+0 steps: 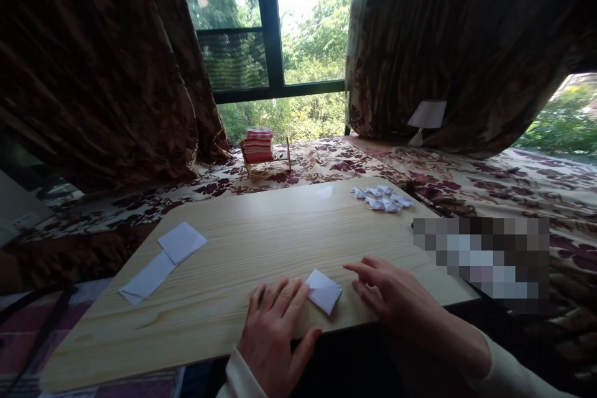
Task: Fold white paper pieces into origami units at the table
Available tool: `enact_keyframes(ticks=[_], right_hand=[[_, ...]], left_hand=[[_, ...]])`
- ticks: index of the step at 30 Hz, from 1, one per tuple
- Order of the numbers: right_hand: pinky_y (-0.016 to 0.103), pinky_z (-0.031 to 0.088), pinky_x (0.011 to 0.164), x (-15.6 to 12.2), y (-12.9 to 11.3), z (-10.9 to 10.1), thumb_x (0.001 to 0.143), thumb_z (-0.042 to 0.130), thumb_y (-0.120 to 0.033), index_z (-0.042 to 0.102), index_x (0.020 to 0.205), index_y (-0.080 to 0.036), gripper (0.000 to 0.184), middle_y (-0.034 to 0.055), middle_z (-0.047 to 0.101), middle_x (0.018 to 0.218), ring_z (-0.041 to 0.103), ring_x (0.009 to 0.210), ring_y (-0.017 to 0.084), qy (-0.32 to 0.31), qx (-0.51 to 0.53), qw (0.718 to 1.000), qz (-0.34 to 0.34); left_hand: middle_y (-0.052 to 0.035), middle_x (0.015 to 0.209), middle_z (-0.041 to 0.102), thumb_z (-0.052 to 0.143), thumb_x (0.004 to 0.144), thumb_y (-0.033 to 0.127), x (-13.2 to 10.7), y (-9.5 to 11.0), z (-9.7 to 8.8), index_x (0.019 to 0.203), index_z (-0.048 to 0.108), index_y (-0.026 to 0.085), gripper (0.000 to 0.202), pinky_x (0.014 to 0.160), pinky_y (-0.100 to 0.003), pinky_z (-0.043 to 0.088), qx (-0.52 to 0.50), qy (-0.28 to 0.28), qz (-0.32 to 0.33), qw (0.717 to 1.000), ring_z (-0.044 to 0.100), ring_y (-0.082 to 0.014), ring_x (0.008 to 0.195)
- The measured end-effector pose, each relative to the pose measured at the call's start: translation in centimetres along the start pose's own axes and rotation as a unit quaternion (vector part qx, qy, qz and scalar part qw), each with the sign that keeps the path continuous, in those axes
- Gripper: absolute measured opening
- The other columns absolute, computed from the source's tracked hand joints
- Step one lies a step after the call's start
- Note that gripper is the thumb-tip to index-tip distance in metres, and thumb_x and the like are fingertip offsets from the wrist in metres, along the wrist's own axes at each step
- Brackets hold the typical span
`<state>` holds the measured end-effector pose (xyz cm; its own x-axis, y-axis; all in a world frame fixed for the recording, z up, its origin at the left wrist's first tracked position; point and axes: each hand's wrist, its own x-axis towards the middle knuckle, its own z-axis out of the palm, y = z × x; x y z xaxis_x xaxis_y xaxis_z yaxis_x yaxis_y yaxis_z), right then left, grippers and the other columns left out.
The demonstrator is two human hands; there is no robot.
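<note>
Folded paper lies between the left hand, fingertips at the paper's edge, and the loosely spread right hand; the hands are apart.

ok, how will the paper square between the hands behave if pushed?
Paper square: likely light, being small and thin. Should slide, not roll, lying flat on the smooth-looking tabletop. Probably stiffish; its crease suggests folded layers.

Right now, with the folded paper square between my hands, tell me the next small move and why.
I'd probably bring the right hand in to the right corner of the white folded paper square: the left hand has fingertips at its left corner, while the right one is apart from it, with nothing visible in its grasp.
</note>
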<state>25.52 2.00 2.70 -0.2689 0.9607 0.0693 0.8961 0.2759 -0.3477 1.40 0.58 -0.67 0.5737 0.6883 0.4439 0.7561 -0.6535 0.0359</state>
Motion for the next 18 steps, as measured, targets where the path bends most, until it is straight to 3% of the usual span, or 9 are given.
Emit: enact_keyframes(ticks=[4, 9, 13, 18], right_hand=[[0.031, 0.043, 0.072, 0.3, -1.5, 0.7, 0.084, 0.054, -0.036, 0.065, 0.098, -0.022, 0.023, 0.005, 0.06, 0.089, 0.058, 0.084, 0.021, -0.007, 0.062, 0.998, -0.003], [0.029, 0.041, 0.069, 0.8, -2.0, 1.4, 0.079, 0.061, -0.027, 0.062, 0.079, -0.02, 0.007, 0.0022, 0.058, 0.081, 0.055, 0.079, 0.019, 0.015, 0.102, 0.994, -0.026], [0.028, 0.041, 0.071, 0.4, -2.4, 1.3, 0.083, 0.057, -0.02, 0.06, 0.078, -0.02, 0.006, 0.0017, 0.057, 0.081, 0.054, 0.08, 0.017, 0.06, 0.165, 0.98, -0.091], [0.027, 0.042, 0.069, -0.3, -3.3, 0.5, 0.087, 0.054, -0.023, 0.061, 0.081, -0.021, 0.009, 0.0024, 0.058, 0.083, 0.054, 0.078, 0.016, 0.058, 0.205, 0.966, -0.144]], left_hand=[[-0.0108, 0.125, 0.056, 0.055, 0.083, 0.03, 0.6, -0.1, 0.2, 0.13, 0.043, 0.017, 0.05, 0.095, -0.045, 0.036, -0.04, 0.055, -0.03, 0.997, 0.049, -0.0272, 0.114], [-0.0103, 0.117, 0.058, 0.057, 0.08, 0.022, 1.7, 0.6, 1.0, 0.122, 0.05, 0.02, 0.043, 0.091, -0.046, 0.041, -0.099, 0.06, -0.046, 0.992, 0.052, -0.0274, 0.106], [-0.0104, 0.12, 0.053, 0.056, 0.081, 0.018, 1.9, 1.0, 1.1, 0.121, 0.05, 0.022, 0.04, 0.092, -0.049, 0.04, -0.122, 0.067, -0.053, 0.989, 0.049, -0.0277, 0.109], [-0.0082, 0.111, 0.051, 0.053, 0.083, 0.012, 2.0, 1.4, 0.4, 0.083, 0.063, 0.022, 0.015, 0.086, -0.042, 0.042, -0.161, 0.124, -0.054, 0.978, 0.048, -0.0245, 0.103]])
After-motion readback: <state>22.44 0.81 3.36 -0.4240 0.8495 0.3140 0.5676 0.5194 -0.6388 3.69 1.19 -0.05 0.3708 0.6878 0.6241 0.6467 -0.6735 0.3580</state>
